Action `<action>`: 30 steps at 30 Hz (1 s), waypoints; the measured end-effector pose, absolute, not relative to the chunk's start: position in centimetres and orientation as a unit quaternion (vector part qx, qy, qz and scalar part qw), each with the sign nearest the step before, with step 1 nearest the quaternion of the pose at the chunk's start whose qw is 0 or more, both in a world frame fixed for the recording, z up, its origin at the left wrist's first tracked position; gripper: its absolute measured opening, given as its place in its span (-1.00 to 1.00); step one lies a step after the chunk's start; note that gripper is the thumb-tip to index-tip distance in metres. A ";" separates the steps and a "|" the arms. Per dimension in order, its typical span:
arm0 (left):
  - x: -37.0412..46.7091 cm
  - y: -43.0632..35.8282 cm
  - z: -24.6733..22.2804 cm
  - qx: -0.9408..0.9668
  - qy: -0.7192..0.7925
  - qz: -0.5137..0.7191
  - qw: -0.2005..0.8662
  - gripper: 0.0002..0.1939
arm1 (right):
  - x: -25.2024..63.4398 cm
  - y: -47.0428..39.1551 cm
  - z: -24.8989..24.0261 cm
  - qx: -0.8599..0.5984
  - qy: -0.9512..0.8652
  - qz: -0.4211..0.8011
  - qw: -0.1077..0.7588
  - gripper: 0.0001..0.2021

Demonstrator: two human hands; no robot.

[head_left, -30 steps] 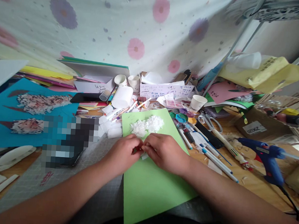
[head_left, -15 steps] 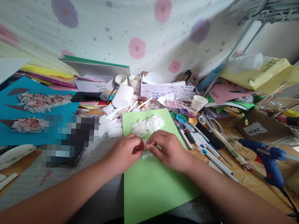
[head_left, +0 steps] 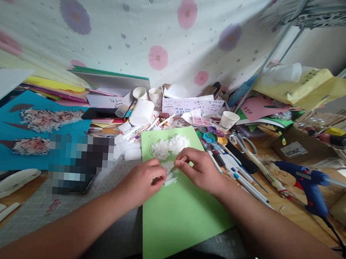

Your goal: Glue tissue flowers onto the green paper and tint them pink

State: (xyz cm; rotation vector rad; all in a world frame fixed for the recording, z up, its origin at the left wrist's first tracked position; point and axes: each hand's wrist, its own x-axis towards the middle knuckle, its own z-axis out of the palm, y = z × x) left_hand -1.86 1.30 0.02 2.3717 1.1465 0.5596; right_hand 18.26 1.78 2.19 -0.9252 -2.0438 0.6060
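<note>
Gray mat [head_left: 110, 172] under green sheet [head_left: 172, 220], long axis front-to-back; 2 hands [head_left: 147, 179] [head_left: 198, 168] narrowly pinched, contents unclear.

The light-green rectangular paper sheet [head_left: 181, 221] looks smooth and matt, the white clustered paper scraps [head_left: 171, 146] on it rough and ruffled. The blue pistol-shaped plastic glue gun [head_left: 313, 186] looks smooth, the brown cardboard box [head_left: 311, 142] matt.

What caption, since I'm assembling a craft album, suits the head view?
Left hand and right hand over green paper bearing white shreds, blue hot-glue gun at right.
</note>
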 end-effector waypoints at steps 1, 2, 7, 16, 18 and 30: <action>-2.0 1.2 0.1 0.861 0.414 0.198 0.220 -0.83 | 18.2 1.8 2.1 -0.362 -0.813 0.243 0.387 -0.80; -2.1 1.2 0.2 0.862 0.414 0.195 0.220 -0.83 | 18.1 1.7 2.1 -0.359 -0.817 0.247 0.378 -0.80; -4.4 1.9 1.8 0.835 0.459 0.216 0.213 -0.84 | 17.9 1.5 2.0 -0.351 -0.827 0.264 0.350 -0.82; -9.7 5.1 3.0 0.773 0.619 0.112 0.082 -0.73 | 18.1 1.5 2.3 -0.354 -0.809 0.286 0.372 -0.79; -9.6 5.0 2.7 0.785 0.611 0.079 0.071 -0.67 | 18.3 1.6 2.3 -0.356 -0.788 0.303 0.400 -0.77; -9.0 5.7 1.6 0.776 0.625 0.075 0.051 -0.74 | 18.7 2.1 1.9 -0.361 -0.762 0.326 0.427 -0.79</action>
